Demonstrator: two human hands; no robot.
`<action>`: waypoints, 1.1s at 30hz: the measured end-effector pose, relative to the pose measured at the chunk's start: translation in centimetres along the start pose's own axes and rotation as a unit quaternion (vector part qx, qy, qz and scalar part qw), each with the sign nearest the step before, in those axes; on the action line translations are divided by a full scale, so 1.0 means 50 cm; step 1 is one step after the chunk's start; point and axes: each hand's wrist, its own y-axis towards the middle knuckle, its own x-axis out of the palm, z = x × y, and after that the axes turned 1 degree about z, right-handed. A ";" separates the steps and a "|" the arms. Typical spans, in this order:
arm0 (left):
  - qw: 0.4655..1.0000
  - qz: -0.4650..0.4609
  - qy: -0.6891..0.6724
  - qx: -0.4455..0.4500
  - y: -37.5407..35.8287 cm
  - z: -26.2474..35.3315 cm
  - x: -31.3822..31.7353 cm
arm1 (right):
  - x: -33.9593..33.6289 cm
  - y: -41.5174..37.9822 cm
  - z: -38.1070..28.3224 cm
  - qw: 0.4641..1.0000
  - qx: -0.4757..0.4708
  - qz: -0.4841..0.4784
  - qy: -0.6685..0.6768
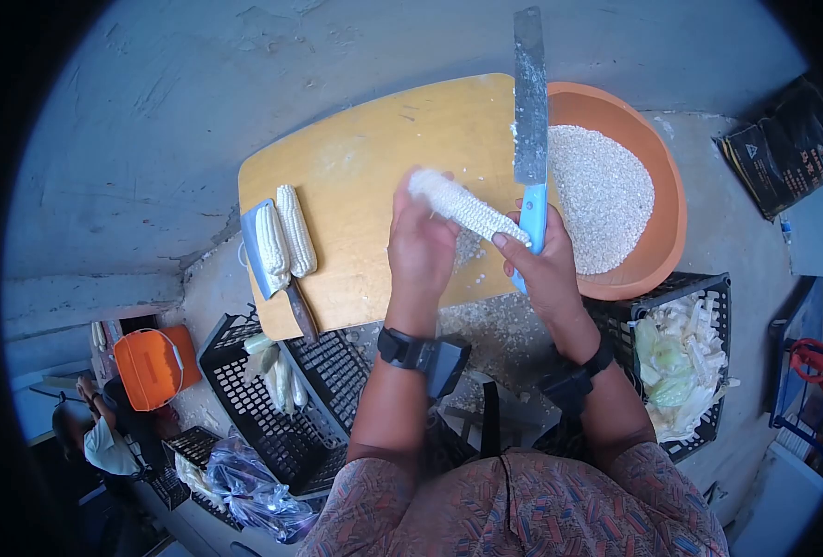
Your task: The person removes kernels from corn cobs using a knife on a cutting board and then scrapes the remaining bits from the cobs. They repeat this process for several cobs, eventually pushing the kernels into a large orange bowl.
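Observation:
My left hand [421,246] grips a white corn cob [462,206] from its near side, holding it tilted over the wooden cutting board [365,158]. My right hand [546,265] holds a blue-handled knife [529,102] with its long blade pointing away from me, and its thumb rests on the cob's right end. Loose kernels lie on the board under the cob. Just right of the board, an orange bowl [664,176] holds a heap of white corn kernels [602,190].
Two corn cobs [284,237] rest on a second knife [277,278] at the board's left edge. A black crate [282,408] with a few cobs stands lower left, another crate [685,362] of stripped cobs and husks lower right. A person [105,436] crouches by an orange container [152,367].

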 end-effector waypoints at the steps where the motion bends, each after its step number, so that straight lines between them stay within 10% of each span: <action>1: 0.999 -0.022 -0.038 0.002 -0.001 0.001 0.000 | 0.002 -0.002 0.005 1.000 0.000 0.000 0.001; 14: 0.997 0.024 0.074 -0.012 0.003 0.016 -0.013 | 0.016 -0.017 0.003 0.979 -0.020 -0.038 -0.200; 17: 0.961 0.067 0.266 0.040 0.006 0.022 -0.001 | 0.010 -0.016 0.011 0.973 -0.042 -0.046 -0.222; 19: 0.835 0.053 0.521 0.166 0.012 0.020 -0.006 | 0.010 -0.016 0.017 0.971 -0.048 -0.054 -0.228; 25: 0.713 0.044 0.677 0.176 0.004 0.024 0.000 | 0.008 -0.019 0.016 0.979 0.015 -0.088 -0.181; 29: 0.753 0.100 0.637 0.128 0.036 0.009 -0.060 | 0.003 -0.023 -0.013 0.984 0.131 -0.114 -0.045; 31: 0.927 0.072 0.367 0.026 0.045 0.009 -0.065 | 0.002 -0.020 -0.015 0.987 0.109 -0.113 -0.047; 33: 0.946 0.042 0.320 -0.020 0.029 0.014 -0.046 | -0.002 -0.015 -0.011 0.993 0.085 -0.080 -0.030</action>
